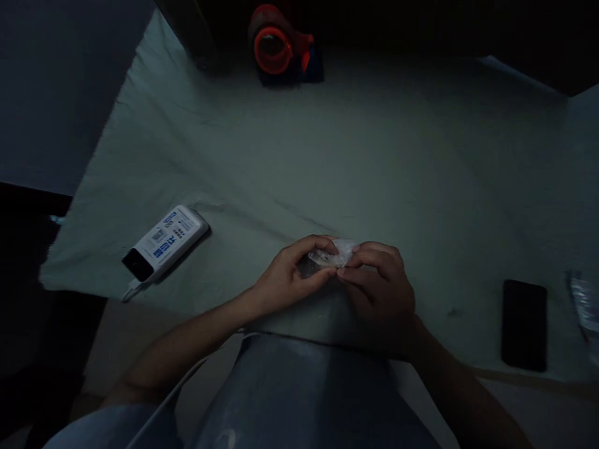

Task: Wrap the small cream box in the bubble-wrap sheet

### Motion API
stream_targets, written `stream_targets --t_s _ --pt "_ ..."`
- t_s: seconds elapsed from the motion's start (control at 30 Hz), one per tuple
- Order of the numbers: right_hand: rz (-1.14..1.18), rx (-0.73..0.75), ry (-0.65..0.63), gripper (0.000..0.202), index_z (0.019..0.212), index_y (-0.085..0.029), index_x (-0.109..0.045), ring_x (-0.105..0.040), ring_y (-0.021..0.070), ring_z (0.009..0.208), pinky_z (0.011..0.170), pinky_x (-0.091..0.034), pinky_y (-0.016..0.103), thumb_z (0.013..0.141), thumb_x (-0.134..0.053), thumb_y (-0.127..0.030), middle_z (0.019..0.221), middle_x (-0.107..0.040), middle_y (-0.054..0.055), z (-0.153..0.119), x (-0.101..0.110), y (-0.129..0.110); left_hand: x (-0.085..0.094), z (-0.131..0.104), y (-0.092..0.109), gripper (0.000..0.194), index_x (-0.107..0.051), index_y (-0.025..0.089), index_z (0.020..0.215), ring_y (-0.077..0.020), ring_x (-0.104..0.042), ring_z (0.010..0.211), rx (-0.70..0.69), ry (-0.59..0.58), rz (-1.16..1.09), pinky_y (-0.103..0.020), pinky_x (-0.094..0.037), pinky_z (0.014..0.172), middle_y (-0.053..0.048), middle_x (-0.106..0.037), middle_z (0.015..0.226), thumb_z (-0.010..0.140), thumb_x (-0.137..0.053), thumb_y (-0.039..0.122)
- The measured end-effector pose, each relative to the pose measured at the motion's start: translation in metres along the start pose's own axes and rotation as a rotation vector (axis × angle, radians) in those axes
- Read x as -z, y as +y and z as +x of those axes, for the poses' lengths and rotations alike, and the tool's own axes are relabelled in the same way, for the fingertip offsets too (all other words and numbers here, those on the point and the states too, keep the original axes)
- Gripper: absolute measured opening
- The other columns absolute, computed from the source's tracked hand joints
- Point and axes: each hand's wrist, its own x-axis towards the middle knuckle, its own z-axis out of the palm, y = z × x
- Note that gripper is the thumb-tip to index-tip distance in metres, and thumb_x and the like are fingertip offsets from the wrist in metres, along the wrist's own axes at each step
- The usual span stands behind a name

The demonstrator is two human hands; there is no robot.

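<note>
A small crumpled piece of clear plastic wrap (344, 251) is held between both hands near the front edge of the cloth-covered table. My left hand (299, 271) is closed on its left part, thumb and fingers curved round it. On the other side, my right hand (381, 277) pinches the right end of the plastic with thumb and fingers. The fingertips of both hands nearly meet. Whether anything lies inside the plastic is too dark to tell.
A white power bank (171, 240) with a cable lies left on the green cloth (374, 156). A red tape dispenser (274, 50) sits at the back. At the right are a black phone (524, 325) and a shiny plastic packet (584, 302). A white cable crosses below my left forearm.
</note>
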Motion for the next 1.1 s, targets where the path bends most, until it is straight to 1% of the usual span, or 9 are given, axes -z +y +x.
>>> stream_targets --t_s 0.17,0.37,0.53,0.63,0.73,0.8,0.87,1.0,1.1 --pt "-0.008 0.061 -0.053 0.024 0.097 -0.022 -0.057 -0.057 0.0189 0.094 0.079 -0.050 0.037 0.078 -0.058 -0.007 0.092 -0.058 0.004 -0.004 0.002 -0.002 0.005 0.000 0.003 0.025 -0.057 0.018 0.101 -0.0091 -0.053 0.071 0.292 -0.153 -0.297 -0.020 -0.040 0.063 0.000 -0.059 0.087 0.082 -0.063 0.033" --pt "-0.025 0.125 -0.131 0.032 0.112 -0.018 -0.053 -0.053 0.0248 0.105 0.085 -0.048 0.045 0.081 -0.056 -0.023 0.111 -0.052 0.012 -0.012 0.005 0.001 0.004 0.000 -0.005 0.032 -0.060 0.018 0.098 -0.0084 -0.053 0.068 0.433 -0.147 -0.546 -0.019 -0.038 0.061 0.001 -0.058 0.080 0.079 -0.067 0.043" --pt "-0.071 0.108 -0.134 0.032 0.109 -0.023 -0.054 -0.050 0.0255 0.112 0.089 -0.048 0.046 0.078 -0.058 -0.015 0.114 -0.049 0.010 -0.024 -0.002 0.002 0.000 0.004 -0.010 0.034 -0.057 0.016 0.094 -0.0075 -0.054 0.065 0.471 -0.144 -0.606 -0.019 -0.041 0.062 0.002 -0.059 0.076 0.073 -0.072 0.038" --pt "-0.021 0.024 -0.068 0.037 0.113 -0.029 -0.053 -0.047 0.0285 0.119 0.094 -0.045 0.051 0.078 -0.060 -0.019 0.122 -0.047 0.009 -0.030 -0.005 0.003 0.001 0.004 -0.010 0.039 -0.053 0.017 0.103 -0.0090 -0.058 0.069 0.372 -0.054 -0.441 -0.020 -0.044 0.063 0.000 -0.061 0.085 0.073 -0.072 0.033" --pt "0.172 -0.224 0.051 0.057 0.130 -0.031 -0.042 -0.046 0.0316 0.121 0.095 -0.045 0.053 0.078 -0.064 -0.039 0.131 -0.044 0.012 -0.033 -0.005 0.009 0.003 0.001 -0.010 0.062 -0.040 0.021 0.127 -0.0188 -0.059 0.104 0.085 0.044 -0.188 -0.029 -0.048 0.087 -0.009 -0.059 0.117 0.074 -0.071 0.027" --pt "0.340 -0.397 0.005 0.071 0.139 -0.028 -0.032 -0.051 0.0299 0.118 0.092 -0.048 0.049 0.078 -0.063 -0.049 0.130 -0.048 0.014 -0.032 -0.006 0.014 0.003 -0.001 -0.012 0.073 -0.032 0.023 0.136 -0.0228 -0.052 0.120 -0.086 0.023 -0.064 -0.035 -0.043 0.100 -0.011 -0.055 0.127 0.074 -0.071 0.026" --pt "0.443 -0.490 -0.108 0.071 0.139 -0.025 -0.033 -0.056 0.0266 0.113 0.089 -0.051 0.044 0.079 -0.063 -0.050 0.126 -0.054 0.014 -0.029 -0.007 0.017 0.003 -0.002 -0.015 0.075 -0.030 0.025 0.138 -0.0237 -0.050 0.123 -0.182 -0.027 0.028 -0.038 -0.040 0.104 -0.011 -0.053 0.129 0.075 -0.072 0.028" --pt "0.484 -0.477 -0.109 0.046 0.117 -0.024 -0.055 -0.058 0.0222 0.108 0.088 -0.051 0.037 0.076 -0.071 -0.037 0.114 -0.060 0.009 -0.026 -0.011 0.018 0.004 -0.002 -0.024 0.079 -0.034 0.026 0.137 -0.0255 -0.048 0.122 -0.273 -0.039 0.168 -0.042 -0.038 0.106 -0.012 -0.049 0.130 0.070 -0.077 0.033" --pt "0.552 -0.527 -0.028 0.042 0.113 -0.025 -0.056 -0.058 0.0199 0.108 0.086 -0.052 0.033 0.075 -0.071 -0.035 0.114 -0.059 0.008 -0.028 -0.015 0.017 0.005 -0.003 -0.027 0.088 -0.027 0.026 0.142 -0.0257 -0.047 0.125 -0.186 -0.026 0.112 -0.043 -0.038 0.107 -0.012 -0.048 0.132 0.070 -0.077 0.033"
